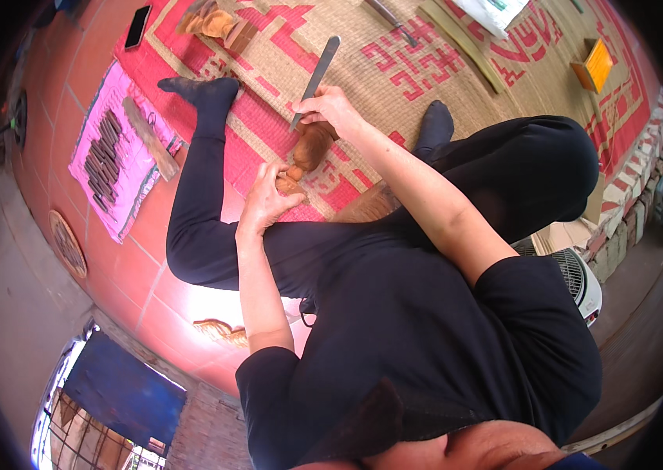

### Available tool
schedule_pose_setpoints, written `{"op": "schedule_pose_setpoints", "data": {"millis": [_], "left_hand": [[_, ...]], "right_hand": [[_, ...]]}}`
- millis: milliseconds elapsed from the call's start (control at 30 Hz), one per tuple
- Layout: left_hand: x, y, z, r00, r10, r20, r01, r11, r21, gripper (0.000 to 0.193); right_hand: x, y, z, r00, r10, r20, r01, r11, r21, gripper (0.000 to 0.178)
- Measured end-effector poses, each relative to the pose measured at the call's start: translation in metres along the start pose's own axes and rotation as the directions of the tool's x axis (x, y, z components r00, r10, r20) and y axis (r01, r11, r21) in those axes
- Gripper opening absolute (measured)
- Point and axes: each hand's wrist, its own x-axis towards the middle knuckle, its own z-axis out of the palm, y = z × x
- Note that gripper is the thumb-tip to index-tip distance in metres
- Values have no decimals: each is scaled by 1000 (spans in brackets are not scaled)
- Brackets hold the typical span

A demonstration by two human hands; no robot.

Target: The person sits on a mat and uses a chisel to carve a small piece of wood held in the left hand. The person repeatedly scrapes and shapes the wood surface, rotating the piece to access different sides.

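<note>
A brown wooden carving (314, 149) with rounded parts lies tilted on the mat between my legs. My left hand (263, 202) grips its lower, lighter end, thumb on one side and fingers on the other. In my right hand (333, 110) is a long flat grey metal file (318, 78), its rounded end pointing up and away. The file's lower end reaches down beside the carving's top; whether it touches the wood I cannot tell. My right fingers partly hide the carving's upper end.
Left on the tiles, a pink cloth (124, 149) bears several dark carving tools (102, 160) and a wood stick (149, 137). Farther off are a phone (138, 27), another wooden carving (218, 25), a yellow-orange block (594, 66) and a long wood strip (464, 47). A fan (578, 282) stands right.
</note>
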Motion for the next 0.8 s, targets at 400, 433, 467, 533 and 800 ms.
{"op": "schedule_pose_setpoints", "data": {"millis": [400,433,467,533,800], "left_hand": [[5,4,0,998,-20,-58,15,997,-81,56],[6,4,0,998,-28,-58,22,995,-102,55],[6,3,0,997,-42,-59,34,991,-130,55],[8,-2,3,996,-69,-59,57,981,-185,53],[11,-8,4,992,-124,-34,109,950,-293,54]], "right_hand": [[-5,1,5,991,-93,98,106,985,-139,20],[-9,1,11,991,-115,75,129,968,-216,19],[-14,0,16,989,-140,53,149,944,-293,18],[-19,1,20,963,-249,103,266,812,-519,31],[-22,20,24,893,-327,310,446,553,-704,32]]}}
